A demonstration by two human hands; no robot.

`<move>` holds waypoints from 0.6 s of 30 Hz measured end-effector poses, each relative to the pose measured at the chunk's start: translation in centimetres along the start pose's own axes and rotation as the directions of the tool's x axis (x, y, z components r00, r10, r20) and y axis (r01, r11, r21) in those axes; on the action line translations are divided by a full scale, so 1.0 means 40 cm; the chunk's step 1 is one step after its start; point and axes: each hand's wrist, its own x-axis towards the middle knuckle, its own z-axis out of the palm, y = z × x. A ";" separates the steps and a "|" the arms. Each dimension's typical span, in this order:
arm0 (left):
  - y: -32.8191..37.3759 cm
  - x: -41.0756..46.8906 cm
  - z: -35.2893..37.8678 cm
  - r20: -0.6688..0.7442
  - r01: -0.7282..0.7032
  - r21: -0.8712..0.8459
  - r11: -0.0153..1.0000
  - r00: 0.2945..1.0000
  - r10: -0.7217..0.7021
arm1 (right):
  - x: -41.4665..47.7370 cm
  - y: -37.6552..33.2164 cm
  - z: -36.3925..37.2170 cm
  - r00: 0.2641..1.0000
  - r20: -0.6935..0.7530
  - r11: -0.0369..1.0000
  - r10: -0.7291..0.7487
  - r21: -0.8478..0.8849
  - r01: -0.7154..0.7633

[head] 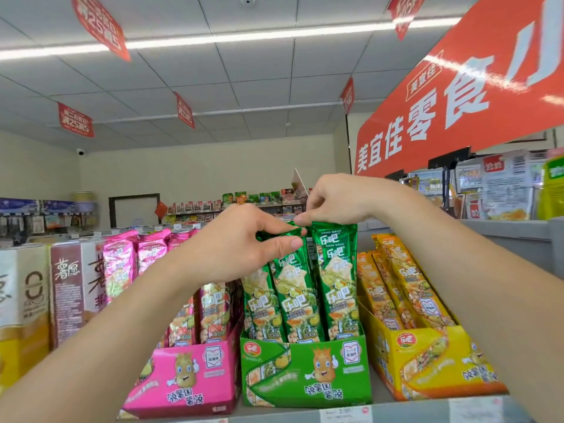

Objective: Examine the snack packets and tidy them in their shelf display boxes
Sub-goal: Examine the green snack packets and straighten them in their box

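Left hand (241, 239) and right hand (332, 203) both pinch tops of green packets (335, 276) in green box (305, 370); mid-tidy; pink box (183, 380) and yellow box (427, 361) probably still pending.

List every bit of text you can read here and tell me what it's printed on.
"美宜佳零食": red banner, upper right.
"乐吧": green packets, and the logos on the green box and yellow box.
"薯愿": carton, left.
"25" and "5": hanging red signs; other characters blurred.
Price tags and the boxes' small print: too blurred to read.
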 end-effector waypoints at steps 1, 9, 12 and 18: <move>-0.001 0.000 -0.001 -0.001 0.003 -0.006 1.000 1.000 -0.003 | 0.010 -0.010 -0.005 1.000 0.023 0.999 0.017 -0.050 -0.016; -0.018 -0.001 0.000 -0.027 0.019 0.006 1.000 0.999 -0.019 | 0.072 -0.051 -0.018 0.973 0.187 0.954 0.133 -0.289 -0.075; -0.017 -0.001 0.003 -0.009 0.035 0.026 0.999 0.999 -0.035 | 0.060 -0.044 -0.010 0.967 0.221 0.975 0.129 -0.207 -0.083; -0.010 0.021 0.004 0.049 0.049 0.048 0.998 0.997 -0.052 | -0.060 -0.022 -0.051 0.985 0.169 0.994 0.029 0.101 -0.046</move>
